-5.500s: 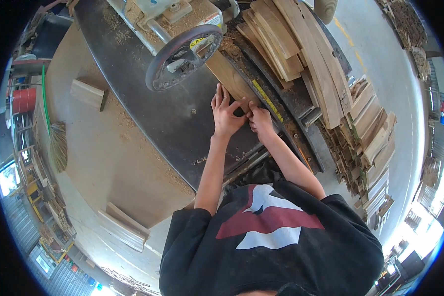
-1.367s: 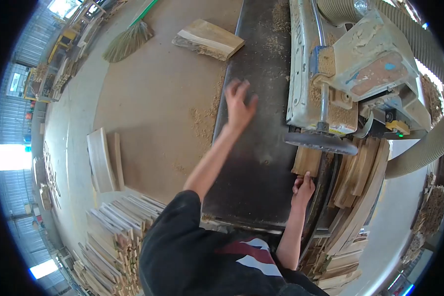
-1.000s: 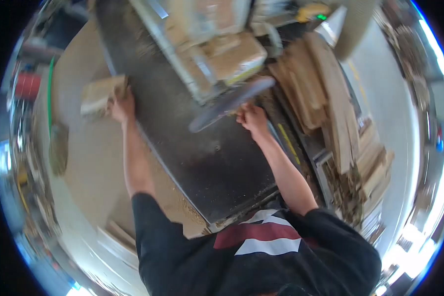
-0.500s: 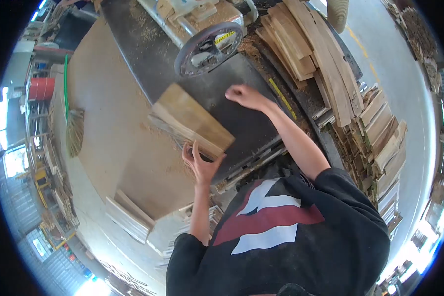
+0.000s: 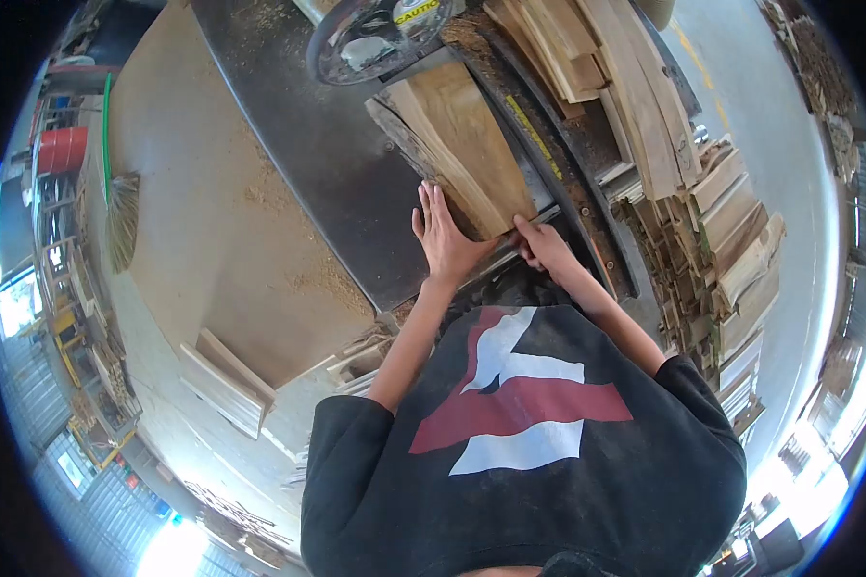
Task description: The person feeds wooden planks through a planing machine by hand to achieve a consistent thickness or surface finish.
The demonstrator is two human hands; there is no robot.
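Observation:
A wooden board (image 5: 462, 144) with a rough bark edge on its left lies on the dark machine table (image 5: 327, 163), close to the fence on the right. My left hand (image 5: 445, 236) rests against the board's lower left edge, fingers extended and spread from the thumb. At the near right corner, my right hand (image 5: 546, 248) grips the board with its thumb on top and fingers curled below. Beyond the board's far end is a machine wheel (image 5: 380, 38) with a yellow caution label.
Stacked boards (image 5: 635, 96) lie right of the fence, with more offcuts (image 5: 731, 231) piled nearer. A brown panel (image 5: 202, 192) with sawdust adjoins the table's left. A broom (image 5: 123, 221) and red bucket (image 5: 63, 150) stand far left.
The board has moved right and away from me, turning to line up more with the fence. My right hand has come down onto its near corner. The view has shifted.

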